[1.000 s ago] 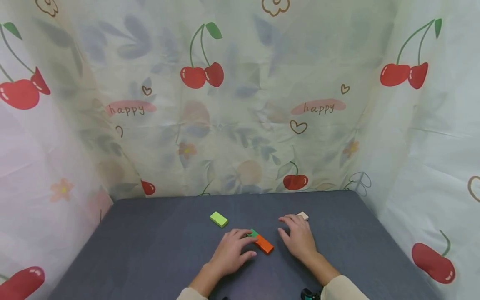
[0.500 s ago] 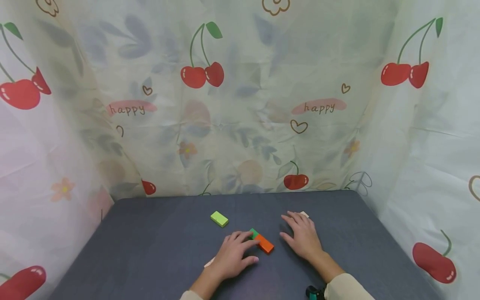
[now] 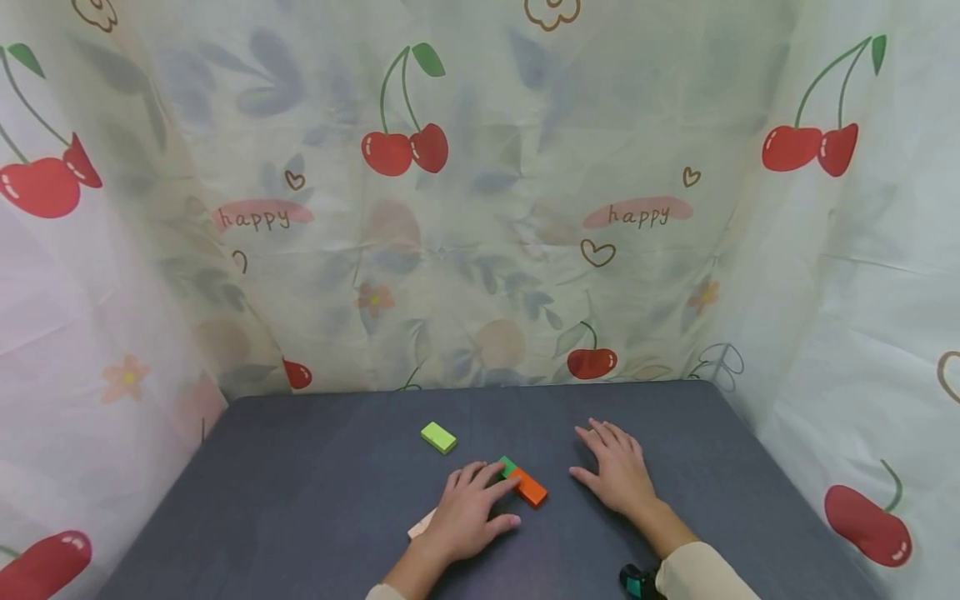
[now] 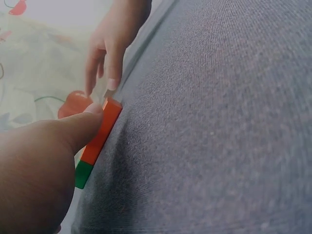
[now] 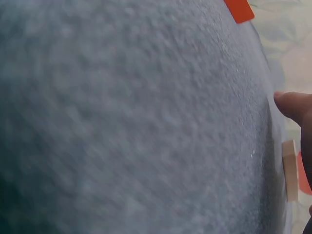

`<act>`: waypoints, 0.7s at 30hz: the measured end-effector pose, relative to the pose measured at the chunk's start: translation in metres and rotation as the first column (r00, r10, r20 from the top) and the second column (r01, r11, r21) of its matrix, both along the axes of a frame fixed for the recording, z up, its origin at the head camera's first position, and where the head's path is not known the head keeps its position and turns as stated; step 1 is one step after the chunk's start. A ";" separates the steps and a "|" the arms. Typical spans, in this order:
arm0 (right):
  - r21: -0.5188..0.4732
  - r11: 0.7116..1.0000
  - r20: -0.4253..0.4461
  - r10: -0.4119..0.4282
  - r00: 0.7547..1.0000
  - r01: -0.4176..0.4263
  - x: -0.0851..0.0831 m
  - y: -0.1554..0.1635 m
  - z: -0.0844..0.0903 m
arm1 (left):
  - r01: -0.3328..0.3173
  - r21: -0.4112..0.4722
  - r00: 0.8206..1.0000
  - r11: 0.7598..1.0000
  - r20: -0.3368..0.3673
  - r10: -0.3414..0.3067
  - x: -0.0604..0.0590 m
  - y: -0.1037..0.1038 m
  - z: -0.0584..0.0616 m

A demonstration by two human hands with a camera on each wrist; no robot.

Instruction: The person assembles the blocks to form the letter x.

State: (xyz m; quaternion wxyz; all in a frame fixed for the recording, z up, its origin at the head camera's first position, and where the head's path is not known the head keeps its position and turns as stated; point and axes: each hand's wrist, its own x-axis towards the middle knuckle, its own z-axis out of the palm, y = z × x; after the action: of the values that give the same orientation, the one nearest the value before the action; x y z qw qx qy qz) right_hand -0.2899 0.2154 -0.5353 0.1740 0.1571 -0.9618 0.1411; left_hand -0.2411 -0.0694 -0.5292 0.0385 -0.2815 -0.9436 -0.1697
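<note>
Two cream sleeves (image 3: 705, 573) enter at the near edge of the head view, the left one showing only as a sliver, the right one cropped at the bottom. Against the right one sits a black-and-teal device (image 3: 636, 581), also cropped, with too little showing to say what it is.

On the dark tabletop (image 3: 300, 483), a beige block (image 3: 420, 527) lies just outside the left hand (image 3: 474, 517), near the wrist; the hand hides its inner end. That hand is palm down, fingers loosely extended and thumb held apart, with hold of nothing. At its fingertips an orange block (image 3: 531, 491) and a green block (image 4: 84, 174) lie end to end in one slanting line. In the head view the fingers partly cover this pair, and whether they touch it cannot be told. The right-wrist view catches only one end of the orange block.

Farther on and to the right, the right hand (image 3: 617, 477) has its fingers spread and holds nothing. A second beige block (image 5: 290, 170) shows near its thumb from the right wrist; in the head view it is barely discernible among the fingers.

Beyond the left hand, a yellow-green block (image 3: 438, 438) lies in full view. Farthest back hangs a cherry-printed curtain (image 3: 480, 275).
</note>
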 end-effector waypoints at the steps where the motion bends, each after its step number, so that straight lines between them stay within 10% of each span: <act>1: -0.004 1.000 0.006 -0.001 1.000 0.001 0.000 0.001 0.000 | -0.004 0.000 1.000 1.000 -0.001 0.004 0.000 0.001 0.000; 21: -0.018 0.998 0.127 -0.053 0.990 0.056 -0.011 0.018 0.002 | -0.045 0.026 0.995 0.999 -0.086 0.047 0.000 0.015 -0.005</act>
State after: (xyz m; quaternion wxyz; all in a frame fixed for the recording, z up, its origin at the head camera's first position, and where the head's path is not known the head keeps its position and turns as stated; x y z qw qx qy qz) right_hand -0.3008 0.2331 -0.5330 0.1181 0.1195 -0.9733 0.1565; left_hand -0.2413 -0.0548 -0.5344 0.0867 -0.2664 -0.9451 -0.1679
